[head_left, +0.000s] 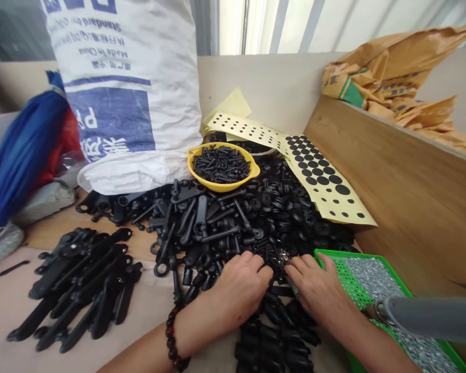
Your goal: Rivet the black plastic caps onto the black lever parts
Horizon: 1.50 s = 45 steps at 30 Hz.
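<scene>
currently resting left hand (244,282) and right hand (314,282) half-curled among black plastic parts (233,223), near a green plastic basket (353,254), not showing whether gripping anything.

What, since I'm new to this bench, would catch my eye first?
Probably the white sack at back left, its lettering upside down. Then the yellow bowl of black pieces at its lower right, among heaped black parts. The green tray of silvery bits, beside the right hand, also stands out.
</scene>
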Tool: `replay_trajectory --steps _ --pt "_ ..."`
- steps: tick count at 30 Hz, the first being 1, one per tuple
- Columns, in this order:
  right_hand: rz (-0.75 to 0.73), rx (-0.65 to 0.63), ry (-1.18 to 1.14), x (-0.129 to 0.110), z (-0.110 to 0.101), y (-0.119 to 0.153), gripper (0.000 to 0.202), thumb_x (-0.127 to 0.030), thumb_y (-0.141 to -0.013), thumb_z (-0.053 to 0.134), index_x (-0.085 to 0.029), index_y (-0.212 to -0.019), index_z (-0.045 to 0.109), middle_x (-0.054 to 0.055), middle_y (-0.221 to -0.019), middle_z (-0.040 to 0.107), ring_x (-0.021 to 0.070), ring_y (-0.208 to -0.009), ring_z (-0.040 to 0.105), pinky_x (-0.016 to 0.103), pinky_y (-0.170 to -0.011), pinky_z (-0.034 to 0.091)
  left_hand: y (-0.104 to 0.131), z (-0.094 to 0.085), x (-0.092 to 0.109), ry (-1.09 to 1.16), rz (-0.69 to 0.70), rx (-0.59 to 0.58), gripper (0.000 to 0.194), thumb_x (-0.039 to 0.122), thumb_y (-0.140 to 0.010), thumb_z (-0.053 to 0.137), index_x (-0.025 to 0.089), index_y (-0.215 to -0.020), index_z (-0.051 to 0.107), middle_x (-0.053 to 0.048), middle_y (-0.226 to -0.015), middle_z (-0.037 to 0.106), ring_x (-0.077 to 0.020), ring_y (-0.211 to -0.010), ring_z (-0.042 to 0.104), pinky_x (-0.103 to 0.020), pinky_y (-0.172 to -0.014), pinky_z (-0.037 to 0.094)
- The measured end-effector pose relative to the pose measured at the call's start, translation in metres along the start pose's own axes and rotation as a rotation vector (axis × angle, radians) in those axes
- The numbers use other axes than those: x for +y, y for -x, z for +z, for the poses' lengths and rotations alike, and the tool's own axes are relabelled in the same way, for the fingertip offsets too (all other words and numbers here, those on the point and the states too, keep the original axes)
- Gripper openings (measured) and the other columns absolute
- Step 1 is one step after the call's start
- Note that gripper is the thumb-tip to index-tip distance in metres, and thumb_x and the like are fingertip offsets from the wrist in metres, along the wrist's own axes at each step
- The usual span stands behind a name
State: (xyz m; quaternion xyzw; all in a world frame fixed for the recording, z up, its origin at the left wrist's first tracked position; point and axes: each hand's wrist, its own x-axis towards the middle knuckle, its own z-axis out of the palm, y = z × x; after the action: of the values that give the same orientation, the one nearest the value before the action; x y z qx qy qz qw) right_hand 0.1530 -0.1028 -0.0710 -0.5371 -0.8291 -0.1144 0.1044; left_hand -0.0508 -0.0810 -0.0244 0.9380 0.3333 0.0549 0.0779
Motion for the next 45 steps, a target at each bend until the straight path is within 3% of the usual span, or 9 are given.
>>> replay_trajectory --steps 10,17,20,23,28,32,36,40,45 --pt "0.100 0.056 -0.254 0.002 -0.005 0.002 0.031 0.001 -0.064 0.040 -0.020 -0.078 0.058 0.004 -0.074 0.061 0.0221 -0.077 0.051 0.043 -0.086 0.031 -0.007 -0.003 0.003 0.041 -0.052 0.018 0.012 0.019 -0.091 0.046 0.016 -0.087 0.058 -0.005 -0.089 0.061 -0.0201 -0.084 0.055 -0.032 -0.075 0.047" --pt "0.298 -0.018 -0.618 0.008 -0.017 -0.007 0.024 -0.017 -0.061 0.038 -0.020 -0.072 0.059 0.001 -0.064 0.063 0.0180 -0.057 0.057 0.027 -0.053 0.043 -0.026 0.002 0.016 0.102 -0.116 0.052 0.018 0.029 -0.091 0.049 0.015 -0.093 0.059 -0.006 -0.088 0.066 -0.0214 -0.083 0.060 -0.032 -0.074 0.049" --pt "0.334 -0.060 -0.767 0.005 -0.022 -0.010 0.025 -0.020 -0.064 0.036 -0.019 -0.071 0.059 0.002 -0.063 0.065 0.0173 -0.058 0.062 0.024 -0.052 0.047 -0.033 0.009 0.020 0.153 -0.127 0.091 0.020 0.032 -0.090 0.050 0.015 -0.096 0.059 -0.007 -0.090 0.067 -0.0225 -0.084 0.062 -0.033 -0.073 0.050" --pt "0.344 -0.085 -0.856 0.003 -0.027 -0.009 0.022 -0.023 -0.069 0.037 -0.019 -0.070 0.059 0.002 -0.064 0.066 0.0175 -0.061 0.063 0.023 -0.054 0.049 -0.035 0.010 0.023 0.209 -0.147 0.062 0.015 0.021 -0.090 0.047 0.015 -0.093 0.060 -0.006 -0.086 0.068 -0.0204 -0.078 0.063 -0.030 -0.071 0.049" --pt "0.303 -0.025 -0.760 -0.002 -0.032 -0.003 0.017 -0.023 -0.073 0.044 -0.022 -0.072 0.060 -0.003 -0.058 0.061 0.0132 -0.047 0.056 0.021 -0.044 0.041 -0.023 0.002 0.021 0.440 -0.186 0.100 0.024 0.011 -0.087 0.043 0.016 -0.085 0.066 -0.003 -0.080 0.071 -0.0154 -0.073 0.064 -0.022 -0.066 0.044" --pt "0.139 0.119 -0.657 -0.013 -0.037 0.001 0.019 -0.017 -0.079 0.040 -0.023 -0.082 0.058 -0.003 -0.067 0.064 0.0120 -0.054 0.060 0.020 -0.050 0.045 -0.007 -0.001 0.016 0.588 -0.214 0.134 0.026 0.009 -0.082 0.046 0.019 -0.085 0.071 -0.001 -0.077 0.071 -0.0137 -0.070 0.064 -0.020 -0.065 0.042" --pt "0.017 0.116 -0.561 -0.024 -0.043 0.004 0.019 -0.013 -0.083 0.036 -0.023 -0.079 0.052 -0.002 -0.063 0.059 0.0131 -0.053 0.058 0.022 -0.050 0.042 0.003 -0.008 0.015 0.700 -0.204 0.115 0.027 0.010 -0.081 0.049 0.018 -0.091 0.073 -0.001 -0.083 0.073 -0.0131 -0.074 0.064 -0.019 -0.070 0.043" --pt "-0.029 0.130 -0.476 -0.028 -0.049 0.006 0.020 -0.010 -0.082 0.035 -0.024 -0.073 0.047 -0.003 -0.056 0.054 0.0142 -0.049 0.054 0.024 -0.046 0.037 0.007 -0.017 0.013 0.741 -0.207 0.069 0.024 0.010 -0.082 0.051 0.018 -0.089 0.073 0.000 -0.082 0.073 -0.0123 -0.074 0.065 -0.018 -0.070 0.044" --pt "0.052 0.190 -0.418 -0.024 -0.053 0.014 0.021 -0.013 -0.081 0.036 -0.024 -0.087 0.052 0.000 -0.065 0.063 0.0159 -0.051 0.059 0.025 -0.047 0.040 0.023 -0.029 -0.003 0.599 -0.313 0.208 0.020 0.016 -0.084 0.053 0.018 -0.094 0.070 -0.001 -0.088 0.072 -0.0136 -0.078 0.065 -0.022 -0.075 0.046"
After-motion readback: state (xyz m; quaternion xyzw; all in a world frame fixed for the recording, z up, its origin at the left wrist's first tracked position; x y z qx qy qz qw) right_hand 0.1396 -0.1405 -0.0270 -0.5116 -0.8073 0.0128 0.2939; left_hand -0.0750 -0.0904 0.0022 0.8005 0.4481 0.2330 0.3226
